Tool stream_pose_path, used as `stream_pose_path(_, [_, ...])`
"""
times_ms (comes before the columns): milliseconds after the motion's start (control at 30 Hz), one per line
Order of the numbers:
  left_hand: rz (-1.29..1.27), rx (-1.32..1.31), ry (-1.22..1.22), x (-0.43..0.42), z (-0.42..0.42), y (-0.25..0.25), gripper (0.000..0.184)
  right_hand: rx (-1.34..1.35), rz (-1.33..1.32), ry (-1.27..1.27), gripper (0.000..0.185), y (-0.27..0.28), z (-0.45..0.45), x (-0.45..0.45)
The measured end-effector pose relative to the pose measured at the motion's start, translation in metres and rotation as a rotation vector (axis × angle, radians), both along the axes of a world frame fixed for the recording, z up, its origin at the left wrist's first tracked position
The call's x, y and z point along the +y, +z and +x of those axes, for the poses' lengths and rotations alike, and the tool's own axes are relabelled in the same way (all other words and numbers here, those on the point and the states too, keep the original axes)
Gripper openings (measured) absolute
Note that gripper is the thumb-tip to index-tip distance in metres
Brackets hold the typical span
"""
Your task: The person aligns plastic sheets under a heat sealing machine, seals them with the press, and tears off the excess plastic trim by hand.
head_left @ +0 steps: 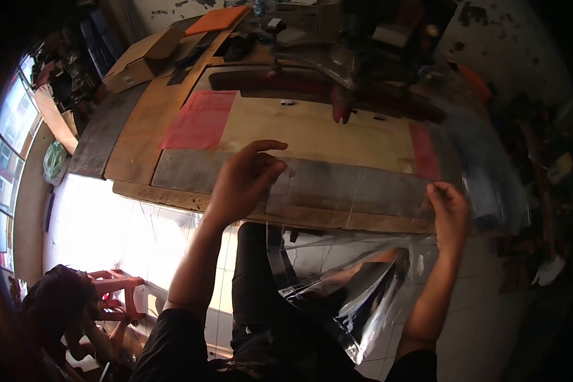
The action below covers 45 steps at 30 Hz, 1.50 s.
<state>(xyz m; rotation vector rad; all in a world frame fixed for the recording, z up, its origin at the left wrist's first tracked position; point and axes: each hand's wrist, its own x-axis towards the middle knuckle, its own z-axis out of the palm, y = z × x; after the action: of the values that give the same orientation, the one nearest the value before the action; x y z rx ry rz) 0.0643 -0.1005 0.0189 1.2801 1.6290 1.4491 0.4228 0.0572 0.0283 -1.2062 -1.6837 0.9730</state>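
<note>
A clear plastic sheet (372, 318) hangs in front of me, its upper part over the table's near edge and its lower part folded and shiny above my lap. My right hand (451, 207) pinches the sheet's upper right corner between thumb and fingers. At its upper left edge is my left hand (245, 178), with index finger and thumb stretched out and a gap between them. The thumb tip lies close to the sheet; whether it touches I cannot tell. Beyond both hands, a cream panel (318, 130) with a red patch (200, 120) at its left end lies on the table.
A long dark curved bar (254, 81) spans the table behind the panel. More clear plastic (490, 172) drapes at the right. A cardboard box (143, 60) and an orange folder-like item (218, 20) are at the back left. Another person (60, 305) is low at left beside a red stool (124, 290).
</note>
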Motion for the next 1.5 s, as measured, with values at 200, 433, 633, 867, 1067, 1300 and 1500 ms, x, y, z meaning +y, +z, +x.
stream_pose_path(200, [0.05, -0.001, 0.052, 0.006, -0.003, -0.012, 0.038, 0.046, 0.062, 0.046, 0.02, -0.007, -0.009, 0.001])
stream_pose_path(433, [-0.072, 0.257, 0.17, 0.022, -0.004, -0.001, 0.029, -0.09, 0.15, -0.02, 0.017, -0.014, -0.036, 0.022])
stream_pose_path(633, [0.03, 0.695, 0.058, 0.068, -0.039, -0.018, 0.023, -0.276, 0.299, 0.103, 0.017, -0.031, -0.064, 0.087])
stream_pose_path(867, [-0.137, 1.043, -0.013, 0.099, -0.053, -0.036, 0.029, -0.366, 0.364, 0.191, 0.007, -0.04, -0.083, 0.123])
stream_pose_path(1067, [-0.055, 1.255, 0.043, 0.093, -0.044, -0.026, 0.034, -0.536, 0.419, 0.274, 0.011, -0.025, -0.073, 0.116])
stream_pose_path(1300, [-0.138, 1.158, -0.108, 0.079, -0.034, -0.014, 0.049, -0.5, 0.376, 0.376, 0.023, -0.017, -0.061, 0.107])
stream_pose_path(1500, [-0.188, 1.169, -0.107, 0.073, -0.027, -0.008, 0.063, -0.495, 0.453, 0.372, 0.023, -0.026, -0.064, 0.118])
